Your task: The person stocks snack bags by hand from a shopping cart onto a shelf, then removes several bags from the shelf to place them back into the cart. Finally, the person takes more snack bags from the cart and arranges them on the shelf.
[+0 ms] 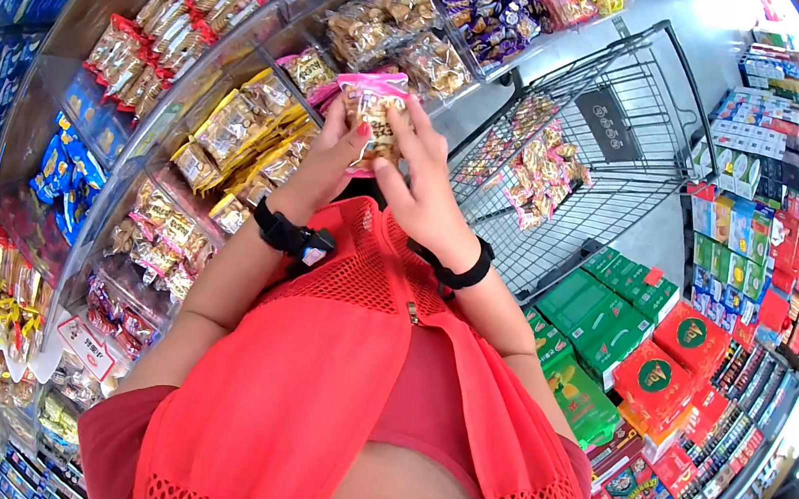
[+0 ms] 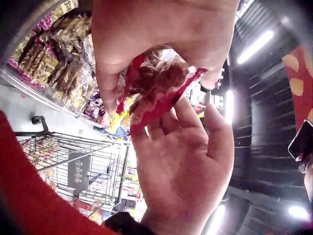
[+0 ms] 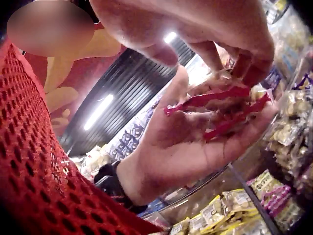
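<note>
Both hands hold a clear snack packet with pink edges and brown pieces inside, up in front of the chest. The left hand grips its left side, thumb over the front. In the right wrist view the packet lies along the left hand's palm and fingers. From the other side the right hand holds it, fingers on the front and thumb near the lower edge. The left wrist view shows the right palm turned up, with its fingertips partly hidden behind the packet.
Divided snack bins run along the left and ahead, with yellow-edged packets and clear bags of brown snacks. A wire shopping cart with several pink-edged packets stands right. Green boxes and red boxes are stacked nearer.
</note>
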Tool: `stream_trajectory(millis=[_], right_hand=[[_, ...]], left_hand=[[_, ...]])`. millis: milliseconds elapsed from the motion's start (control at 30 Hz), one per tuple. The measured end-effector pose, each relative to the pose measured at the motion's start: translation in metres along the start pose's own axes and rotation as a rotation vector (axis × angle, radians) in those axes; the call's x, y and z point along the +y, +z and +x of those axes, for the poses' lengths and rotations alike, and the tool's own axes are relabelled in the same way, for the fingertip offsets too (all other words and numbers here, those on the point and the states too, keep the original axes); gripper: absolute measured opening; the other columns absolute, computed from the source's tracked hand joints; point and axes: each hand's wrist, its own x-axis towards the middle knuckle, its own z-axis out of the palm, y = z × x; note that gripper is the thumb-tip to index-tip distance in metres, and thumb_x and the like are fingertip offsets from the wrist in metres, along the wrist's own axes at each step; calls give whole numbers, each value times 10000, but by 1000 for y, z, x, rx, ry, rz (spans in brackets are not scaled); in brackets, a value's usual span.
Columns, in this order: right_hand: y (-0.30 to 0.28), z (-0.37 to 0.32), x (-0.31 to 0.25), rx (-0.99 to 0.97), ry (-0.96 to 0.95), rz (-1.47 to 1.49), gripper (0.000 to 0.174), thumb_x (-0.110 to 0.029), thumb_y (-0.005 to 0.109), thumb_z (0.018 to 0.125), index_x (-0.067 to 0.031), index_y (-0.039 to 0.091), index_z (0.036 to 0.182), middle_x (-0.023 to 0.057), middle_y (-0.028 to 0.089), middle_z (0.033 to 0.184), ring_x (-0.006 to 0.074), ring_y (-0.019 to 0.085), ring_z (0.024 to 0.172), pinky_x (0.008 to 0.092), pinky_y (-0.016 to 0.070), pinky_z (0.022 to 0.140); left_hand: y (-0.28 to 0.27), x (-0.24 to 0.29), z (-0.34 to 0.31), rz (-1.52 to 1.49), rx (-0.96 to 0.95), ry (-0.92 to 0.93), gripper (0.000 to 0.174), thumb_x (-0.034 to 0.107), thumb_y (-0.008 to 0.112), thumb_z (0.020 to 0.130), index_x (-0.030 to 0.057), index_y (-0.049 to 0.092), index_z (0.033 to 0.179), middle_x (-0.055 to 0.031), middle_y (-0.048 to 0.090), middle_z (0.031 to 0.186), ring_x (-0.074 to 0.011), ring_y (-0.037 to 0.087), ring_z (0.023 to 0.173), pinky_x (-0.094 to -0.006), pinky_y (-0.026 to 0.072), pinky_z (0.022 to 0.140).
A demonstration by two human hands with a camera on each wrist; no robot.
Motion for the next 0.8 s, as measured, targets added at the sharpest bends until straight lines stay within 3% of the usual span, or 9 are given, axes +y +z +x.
stream_trajectory(millis=[33,133,167,300,400,433,567,700,800], right_hand=[[-1,2,-2,-4,3,30,609,-73,672,804,-51,450,1370,222,347,1461,385,378,1291,441,340,1049],[5,15,-1,84,18,-9,712,-61,678,768,-35,379,1414,262,365,1409,420,395,1223,452,318,1049],[9,17,-1,146,45,-68,733,-84,705,792,-17,340,1424,240,380,1397,358,433,1218,440,359,1029],[41,19,45,-55,401,757,640,-175,722,867,33,370,1360,113,491,1305,182,530,1126,339,473,925],[38,18,51,-263,596,1015,541,-112,689,887,23,405,1326,65,568,1202,139,569,1049,296,477,915],[42,16,54,-273,598,998,479,-85,682,889,12,437,1289,45,602,1144,105,581,1011,278,486,900],[31,23,60,-454,610,839,478,-90,705,870,11,462,1270,52,607,1157,113,579,1032,283,488,908],[26,44,102,-375,599,642,414,-74,663,889,30,478,1244,65,636,1126,133,603,994,298,499,882],[42,73,123,-348,480,259,514,-161,696,846,75,441,1225,182,641,1090,215,620,1020,344,496,853]], left_hand=[[-3,4,-2,-8,0,6,640,274,624,934,75,275,1431,-111,476,1346,-230,513,1230,-381,457,1009],[-13,2,-4,37,34,-13,579,130,594,933,72,297,1426,-112,497,1325,-230,538,1197,-368,476,986],[-17,2,-5,6,52,-60,637,97,630,890,63,293,1430,-84,523,1292,-204,550,1170,-347,474,974],[-35,-4,-8,-111,107,-155,573,127,606,893,34,362,1404,-96,523,1296,-205,521,1198,-333,425,1011],[-70,-29,-5,490,119,-94,582,213,657,882,10,417,1372,-123,518,1298,-219,475,1243,-336,373,1053],[-78,-32,-4,685,117,-12,622,286,701,862,-27,453,1339,-152,506,1305,-231,442,1269,-333,348,1067],[-90,-18,-20,563,-48,-304,600,292,700,872,-50,463,1303,-157,527,1295,-247,505,1216,-351,390,1044],[-108,-7,-37,498,-151,-426,466,148,609,929,-13,432,1329,-121,499,1362,-215,489,1246,-352,393,1056],[-119,-4,-46,520,-146,-488,450,133,603,924,-1,445,1324,-112,503,1353,-215,485,1251,-353,385,1063]])
